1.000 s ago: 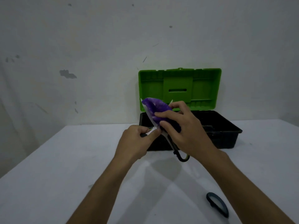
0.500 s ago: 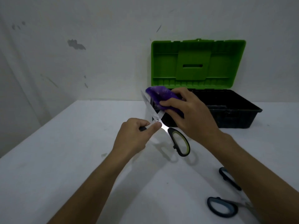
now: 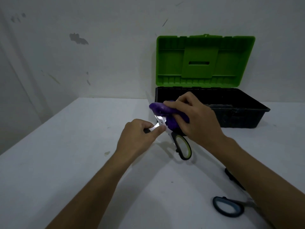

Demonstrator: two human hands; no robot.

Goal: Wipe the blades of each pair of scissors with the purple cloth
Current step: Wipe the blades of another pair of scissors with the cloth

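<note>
Right now, from the head view, I see the green-and-black-handled scissors [image 3: 180, 146] held above the white worktop [image 3: 66, 162], their long axis running from the handle loop nearest me up and away to the blades. My left hand [image 3: 138, 139] pinches them near the pivot, fingers curled. My right hand [image 3: 194, 119], further along, grips the bunched purple cloth [image 3: 163, 113] wrapped on the blades, so I judge the wipe should run along that axis. A second pair, blue-handled scissors [image 3: 229, 206], lies on the worktop by my right forearm.
</note>
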